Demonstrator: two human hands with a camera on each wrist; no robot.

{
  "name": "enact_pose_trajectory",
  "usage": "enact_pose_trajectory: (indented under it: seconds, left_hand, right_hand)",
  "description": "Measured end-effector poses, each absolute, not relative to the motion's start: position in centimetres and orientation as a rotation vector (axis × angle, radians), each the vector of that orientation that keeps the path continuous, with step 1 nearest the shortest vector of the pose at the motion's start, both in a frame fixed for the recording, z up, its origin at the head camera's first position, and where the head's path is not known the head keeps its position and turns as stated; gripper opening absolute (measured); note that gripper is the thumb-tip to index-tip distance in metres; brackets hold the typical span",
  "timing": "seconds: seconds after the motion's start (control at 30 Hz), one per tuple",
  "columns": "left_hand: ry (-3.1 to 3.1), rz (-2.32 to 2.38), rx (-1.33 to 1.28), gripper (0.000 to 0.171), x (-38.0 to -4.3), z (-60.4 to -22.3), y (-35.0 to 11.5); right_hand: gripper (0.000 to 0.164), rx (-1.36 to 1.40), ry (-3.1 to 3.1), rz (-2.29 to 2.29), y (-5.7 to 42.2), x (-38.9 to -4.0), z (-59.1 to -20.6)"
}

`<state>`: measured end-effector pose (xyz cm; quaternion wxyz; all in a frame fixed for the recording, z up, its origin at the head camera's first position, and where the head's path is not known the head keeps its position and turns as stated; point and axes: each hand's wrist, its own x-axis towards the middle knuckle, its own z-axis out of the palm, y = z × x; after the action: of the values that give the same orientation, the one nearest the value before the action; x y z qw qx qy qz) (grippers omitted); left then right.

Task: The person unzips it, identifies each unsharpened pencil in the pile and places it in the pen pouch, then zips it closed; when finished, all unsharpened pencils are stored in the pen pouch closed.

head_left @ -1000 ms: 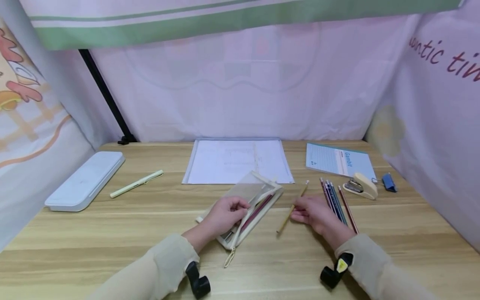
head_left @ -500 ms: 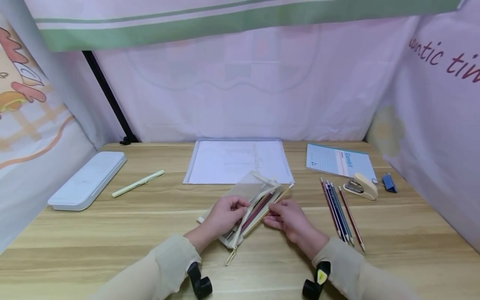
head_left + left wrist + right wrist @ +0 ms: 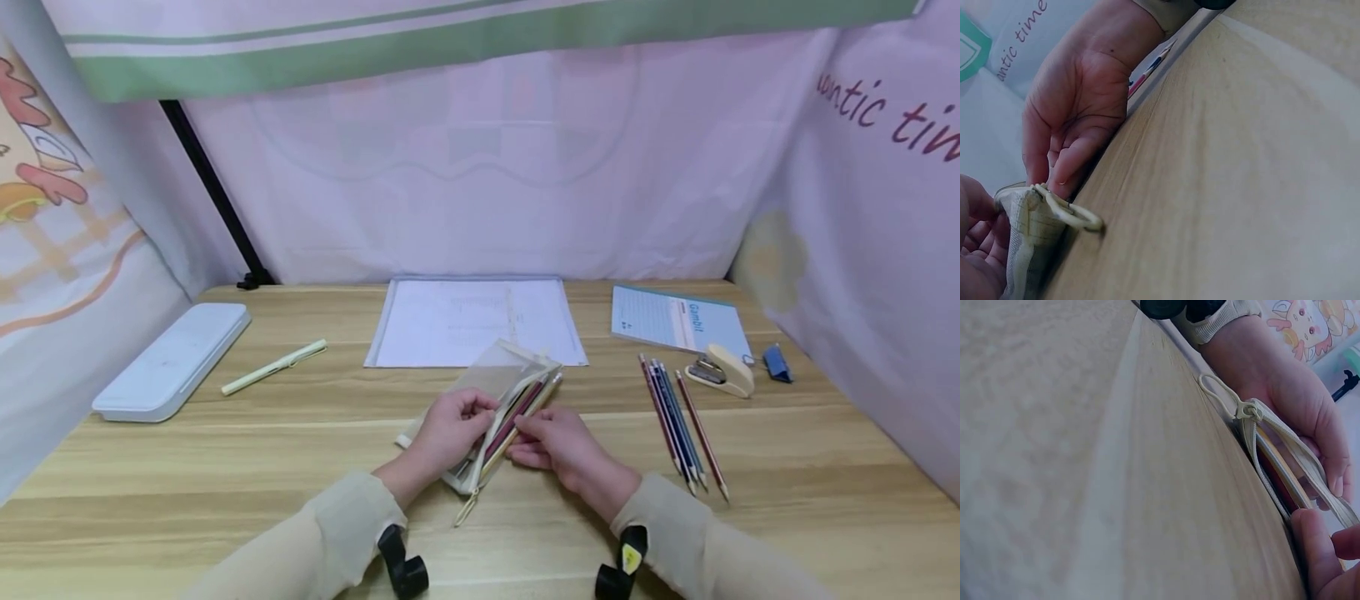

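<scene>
A translucent mesh pencil case with cream zipper edging lies unzipped at the middle of the table. My left hand pinches one edge of its opening between thumb and fingers, holding it apart. Inside the mouth lie a dark red pencil and a yellow pencil. The right hand pinches the yellow pencil at the near side of the opening, most of its length within the case. In the right wrist view the zipper pull hangs at the near end, with the yellow pencil running between the zipper edges.
Several pencils lie to the right. Behind them are a cream stapler, a small blue object and a light-blue notebook. White paper lies behind the case. A pale green pen and a white box lie left.
My right hand has carried the yellow pencil left from beside the loose pencils and lowered it into the pencil case. The left hand keeps its hold on the opening.
</scene>
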<state>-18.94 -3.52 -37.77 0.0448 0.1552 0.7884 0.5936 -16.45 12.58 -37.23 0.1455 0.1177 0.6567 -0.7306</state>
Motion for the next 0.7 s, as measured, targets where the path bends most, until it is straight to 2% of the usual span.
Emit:
enact_pose_trajectory:
  seconds: [0.37,0.6,0.7]
  left_hand:
    - [2.336,1.884,0.399,0.015,-18.9,-37.7,-3.6]
    - [2.257,1.932,0.339,0.016,-19.3,-37.8,-3.4]
    - [2.242,1.959,0.293,0.018,-19.4,-37.4,-3.1]
  right_hand:
    - [0.020,0.247,1.894,-2.005,12.8,-16.4,-37.2]
    - [0.010,-0.023,1.949,-1.851,12.7,-14.6,-37.0]
    - [0.015,-0.134,1.949,-1.787,12.3,-13.5,-36.8]
